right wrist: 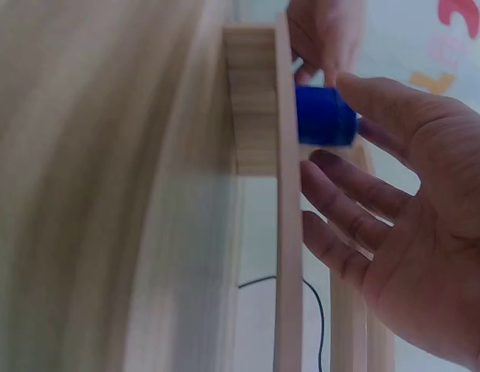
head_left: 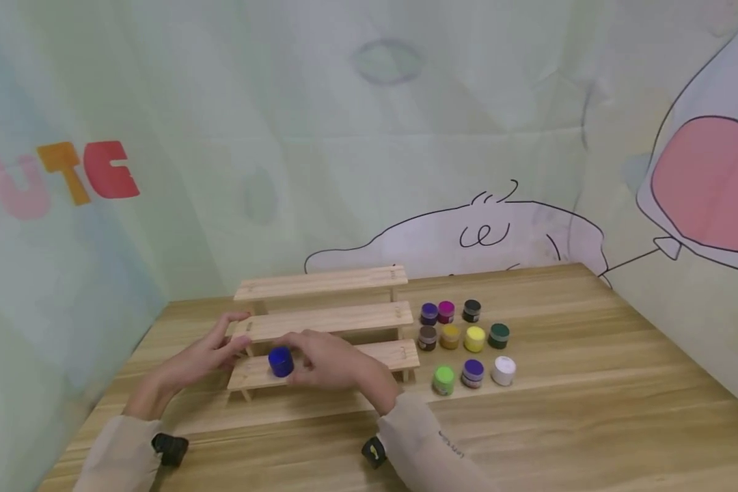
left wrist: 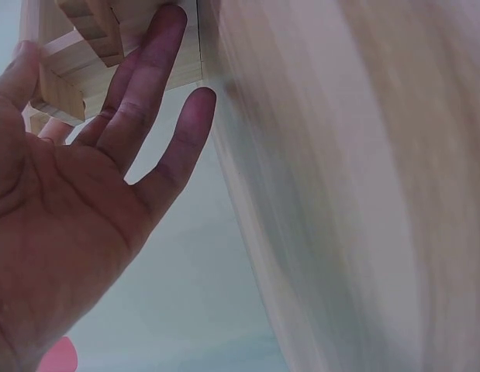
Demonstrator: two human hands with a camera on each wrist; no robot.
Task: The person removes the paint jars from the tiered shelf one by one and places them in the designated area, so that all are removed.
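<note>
A small dark blue paint jar stands upright on the lowest step of a three-tier wooden stand, near its left end. My right hand is just to the right of the jar, its index finger and thumb loosely around the lid side. In the right wrist view the thumb overlaps the edge of the blue jar, and the other fingers are spread. My left hand is at the stand's left end, fingers extended beside the middle and lowest steps. The left wrist view shows those fingers close against the wooden pieces; firm contact is unclear.
Right of the stand, several paint jars stand in loose rows on the wooden table, among them a yellow jar, a light green jar and a white jar. A printed curtain hangs behind the table.
</note>
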